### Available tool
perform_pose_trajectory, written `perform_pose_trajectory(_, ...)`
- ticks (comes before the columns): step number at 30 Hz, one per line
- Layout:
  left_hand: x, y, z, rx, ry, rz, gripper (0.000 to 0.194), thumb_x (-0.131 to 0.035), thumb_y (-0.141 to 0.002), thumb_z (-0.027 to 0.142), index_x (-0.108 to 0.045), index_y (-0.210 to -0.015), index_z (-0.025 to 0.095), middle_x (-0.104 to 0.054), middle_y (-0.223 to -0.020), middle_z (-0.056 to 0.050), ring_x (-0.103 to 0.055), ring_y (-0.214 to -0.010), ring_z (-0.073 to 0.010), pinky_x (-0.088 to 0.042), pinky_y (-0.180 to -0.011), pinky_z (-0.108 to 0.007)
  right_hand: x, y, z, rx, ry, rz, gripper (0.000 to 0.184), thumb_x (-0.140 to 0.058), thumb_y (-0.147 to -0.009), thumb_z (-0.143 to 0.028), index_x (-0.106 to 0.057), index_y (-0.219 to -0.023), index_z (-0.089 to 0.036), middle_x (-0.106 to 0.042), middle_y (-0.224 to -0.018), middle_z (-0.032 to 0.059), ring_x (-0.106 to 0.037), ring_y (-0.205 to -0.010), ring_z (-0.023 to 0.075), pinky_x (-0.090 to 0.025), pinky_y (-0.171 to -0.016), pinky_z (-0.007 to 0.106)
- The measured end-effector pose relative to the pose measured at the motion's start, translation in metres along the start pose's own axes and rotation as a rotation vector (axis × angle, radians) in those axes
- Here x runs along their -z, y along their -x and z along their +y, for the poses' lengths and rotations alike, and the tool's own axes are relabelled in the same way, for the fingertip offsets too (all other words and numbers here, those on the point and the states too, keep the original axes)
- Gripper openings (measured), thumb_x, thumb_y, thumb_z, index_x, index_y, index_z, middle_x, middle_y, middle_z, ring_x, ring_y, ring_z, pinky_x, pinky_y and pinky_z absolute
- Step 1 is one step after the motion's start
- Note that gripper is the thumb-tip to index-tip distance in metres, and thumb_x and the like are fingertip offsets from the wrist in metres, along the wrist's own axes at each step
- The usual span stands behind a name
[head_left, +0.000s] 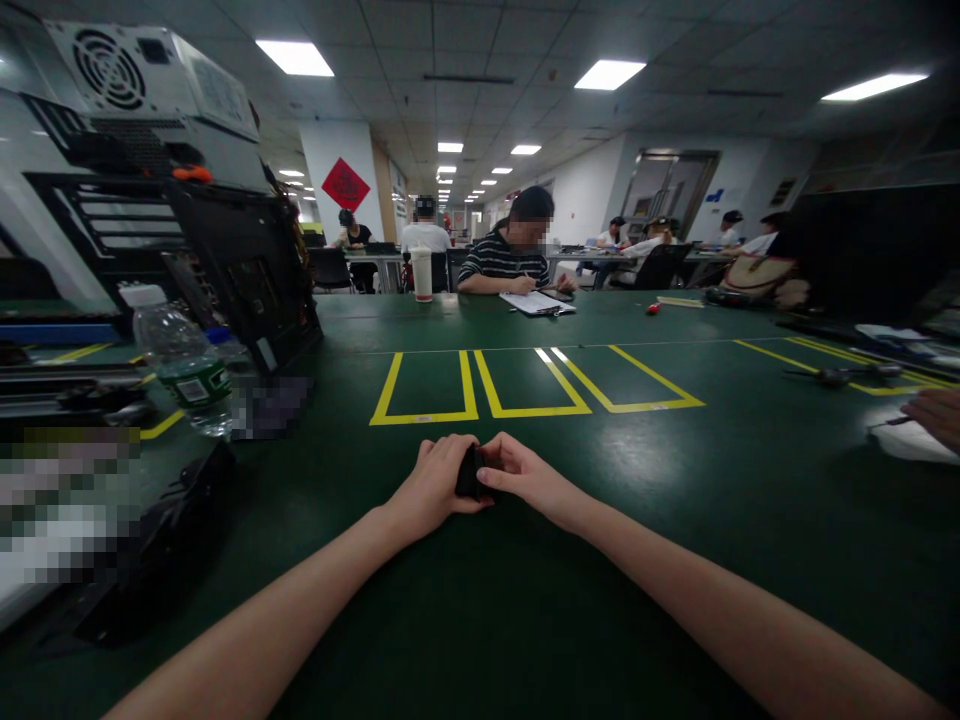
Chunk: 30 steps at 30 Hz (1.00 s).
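Note:
A small black box-like object [469,474] is held between my two hands, just above or on the green table [480,610]. My left hand [437,474] wraps around its left side and underside, fingers closed over the top. From the right, my right hand [523,472] presses it with the thumb and bent fingers. Much of the object is hidden by my fingers, so its exact kind does not show. Beyond my hands, yellow tape outlines [532,411] mark the table.
At left stand a plastic water bottle [180,360] and an open computer case [240,270] with a power supply [150,80]. A white cup [422,274] stands at the far edge. Opposite, a person [517,245] writes on a clipboard [538,303]. Another person's hand [936,415] is at right.

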<state>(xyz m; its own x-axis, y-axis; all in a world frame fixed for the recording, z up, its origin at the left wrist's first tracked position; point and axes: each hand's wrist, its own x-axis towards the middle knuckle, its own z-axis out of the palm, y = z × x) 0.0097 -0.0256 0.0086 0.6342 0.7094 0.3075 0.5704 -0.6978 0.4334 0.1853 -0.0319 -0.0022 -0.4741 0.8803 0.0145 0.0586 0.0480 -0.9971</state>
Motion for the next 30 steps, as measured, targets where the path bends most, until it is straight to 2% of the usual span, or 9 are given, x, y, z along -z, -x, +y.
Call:
perform_pose_trajectory(3,0.0020,0.0003,0.0016,0.001,0.001,-0.013,0.048,-0.063,-0.068,0.031,-0.037,-0.108,0.020,-0.049,-0.105,-0.006,-0.047,-0.096,-0.0224,-0.034,-0.081,-0.038,-0.0001,0.0016,-0.0027,0.011,-0.011,-0.025,0.030,-0.061,-0.068,-0.031,-0.045,-0.091,-0.020,-0.052,-0.094,0.0012,-0.050,-0.092,0.0172,-0.041,-0.080,0.035)
perform_pose_trajectory(8,0.0031,0.0001,0.0026,-0.004,0.014,-0.009,0.049,-0.062,-0.069,0.032,-0.036,-0.109,0.021,-0.048,-0.108,-0.005,-0.046,-0.100,-0.0227,-0.033,-0.084,-0.038,-0.0031,0.0004,0.0010,-0.002,0.035,0.057,0.025,-0.050,-0.074,-0.040,-0.046,-0.089,-0.021,-0.052,-0.092,0.0015,-0.050,-0.090,0.0173,-0.041,-0.078,0.035)
perform_pose_trajectory(11,0.0022,0.0002,0.0020,-0.002,0.008,-0.005,0.049,-0.062,-0.069,0.032,-0.037,-0.109,0.021,-0.049,-0.108,-0.005,-0.046,-0.100,-0.0233,-0.033,-0.083,-0.039,-0.0034,-0.0011,0.0030,-0.035,0.043,0.080,0.028,-0.052,-0.073,-0.040,-0.046,-0.092,-0.021,-0.052,-0.096,0.0023,-0.049,-0.093,0.0184,-0.041,-0.079,0.036)
perform_pose_trajectory(15,0.0013,0.0003,0.0013,0.002,-0.006,0.000,0.050,-0.063,-0.068,0.032,-0.037,-0.108,0.020,-0.049,-0.107,-0.006,-0.047,-0.099,-0.0243,-0.034,-0.082,-0.039,-0.0008,-0.0014,0.0007,-0.068,0.039,0.046,0.029,-0.055,-0.071,-0.037,-0.047,-0.093,-0.019,-0.052,-0.097,0.0032,-0.049,-0.095,0.0184,-0.039,-0.083,0.037)
perform_pose_trajectory(20,0.0014,0.0003,0.0018,-0.010,-0.004,-0.006,0.049,-0.063,-0.068,0.031,-0.036,-0.109,0.021,-0.049,-0.106,-0.005,-0.047,-0.098,-0.0238,-0.034,-0.082,-0.039,0.0019,0.0006,-0.0040,-0.045,-0.003,-0.034,0.030,-0.060,-0.068,-0.030,-0.045,-0.092,-0.020,-0.052,-0.095,0.0020,-0.050,-0.092,0.0176,-0.041,-0.081,0.037)
perform_pose_trajectory(26,0.0015,0.0005,0.0021,-0.009,-0.019,0.005,0.051,-0.064,-0.067,0.031,-0.037,-0.109,0.019,-0.049,-0.105,-0.006,-0.047,-0.097,-0.0232,-0.034,-0.081,-0.037,-0.0015,-0.0010,-0.0004,-0.025,0.028,0.042,0.026,-0.053,-0.072,-0.039,-0.046,-0.089,-0.021,-0.052,-0.089,0.0014,-0.050,-0.088,0.0171,-0.040,-0.078,0.036)
perform_pose_trajectory(30,0.0014,0.0001,0.0022,-0.018,-0.008,0.010,0.052,-0.064,-0.067,0.030,-0.036,-0.109,0.019,-0.049,-0.106,-0.006,-0.047,-0.098,-0.0229,-0.033,-0.082,-0.037,-0.0019,0.0001,-0.0039,-0.050,0.023,0.033,0.028,-0.055,-0.072,-0.036,-0.046,-0.093,-0.020,-0.051,-0.095,0.0026,-0.048,-0.094,0.0174,-0.038,-0.083,0.037)
